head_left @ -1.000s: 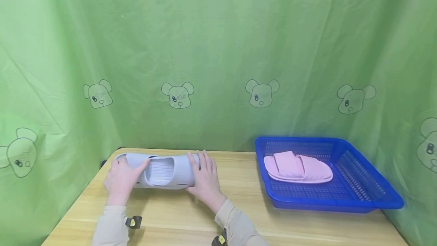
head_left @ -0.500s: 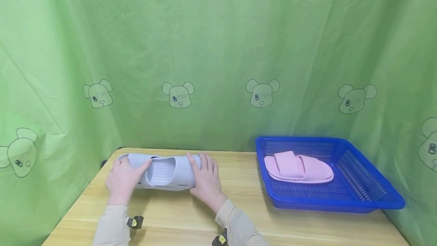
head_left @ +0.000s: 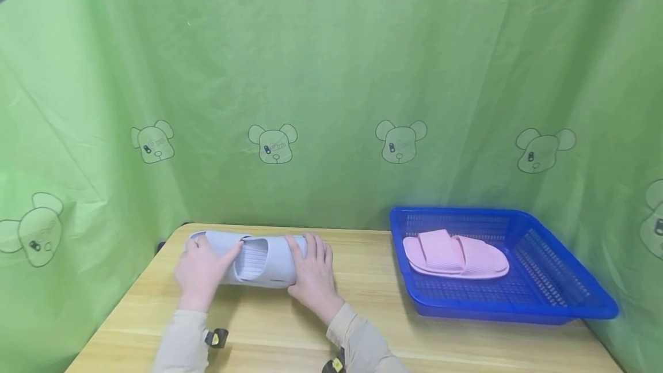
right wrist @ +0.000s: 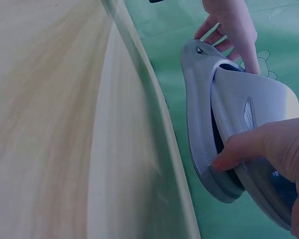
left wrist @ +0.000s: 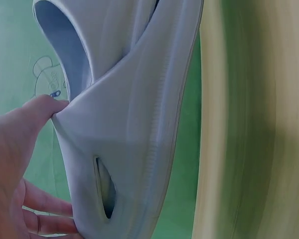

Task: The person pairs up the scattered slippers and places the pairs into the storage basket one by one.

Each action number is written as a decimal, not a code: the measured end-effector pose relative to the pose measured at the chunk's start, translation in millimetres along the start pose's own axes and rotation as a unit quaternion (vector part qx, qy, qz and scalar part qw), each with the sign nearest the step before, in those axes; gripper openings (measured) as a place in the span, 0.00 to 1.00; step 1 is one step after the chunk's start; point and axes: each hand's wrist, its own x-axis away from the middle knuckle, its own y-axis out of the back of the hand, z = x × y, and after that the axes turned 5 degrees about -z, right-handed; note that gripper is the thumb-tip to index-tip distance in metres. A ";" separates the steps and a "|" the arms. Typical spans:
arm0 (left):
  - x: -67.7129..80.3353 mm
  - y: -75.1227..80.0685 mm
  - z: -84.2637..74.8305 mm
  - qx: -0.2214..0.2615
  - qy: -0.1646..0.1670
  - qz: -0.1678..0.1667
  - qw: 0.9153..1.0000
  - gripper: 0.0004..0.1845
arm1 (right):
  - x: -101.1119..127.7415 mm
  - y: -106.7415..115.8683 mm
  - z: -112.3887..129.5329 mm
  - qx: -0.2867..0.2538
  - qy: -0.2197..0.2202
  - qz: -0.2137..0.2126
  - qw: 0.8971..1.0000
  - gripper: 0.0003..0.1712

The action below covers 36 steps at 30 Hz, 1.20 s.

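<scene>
Between my two hands is a pair of pale grey-blue slippers (head_left: 279,261), set strap side up with one partly pushed into the other. My left hand (head_left: 199,266) grips the left end, its thumb (left wrist: 47,107) on the strap edge by the opening. At the right end my right hand (head_left: 314,275) holds on with fingers over the top. The right wrist view shows its thumb (right wrist: 234,152) at the gap between the two soles. A shadow lies on the table below the slippers.
A blue plastic basket (head_left: 497,307) stands on the right of the wooden table (head_left: 290,338). Inside it lie pink slippers (head_left: 440,252), stacked together. Green curtain (head_left: 331,85) with bear prints hangs behind the table and along both sides.
My left hand has moved a little to the right with its end of the grey-blue slippers, so the pair spans less length. The right hand has stayed nearly in place.
</scene>
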 end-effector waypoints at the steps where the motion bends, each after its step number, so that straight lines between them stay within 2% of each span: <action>1: 0.7 -1.4 -1.0 -0.001 -0.002 -0.003 1.000 0.55 | 0.2 -0.5 0.2 0.001 -0.002 0.000 1.000 0.69; 7: 5.4 -9.3 -3.9 0.001 -0.014 -0.028 1.000 0.52 | 3.0 -4.0 0.8 -0.004 -0.013 0.009 1.000 0.67; 21: 6.9 -17.1 -7.3 -0.015 -0.028 -0.040 0.999 0.50 | 7.1 -6.4 3.2 -0.013 -0.015 -0.002 1.000 0.66; 27: 4.9 -19.7 -4.2 -0.010 -0.023 -0.025 0.999 0.53 | 4.9 -4.6 2.1 -0.012 -0.018 0.010 1.000 0.66; 32: 2.8 -19.2 -2.6 -0.007 -0.022 0.000 1.000 0.58 | 1.8 -3.5 -1.1 -0.014 -0.017 0.009 1.000 0.65; 36: 2.2 -18.2 -2.6 -0.002 -0.026 0.005 1.000 0.59 | -0.5 -2.1 -4.7 -0.015 -0.015 0.005 1.000 0.64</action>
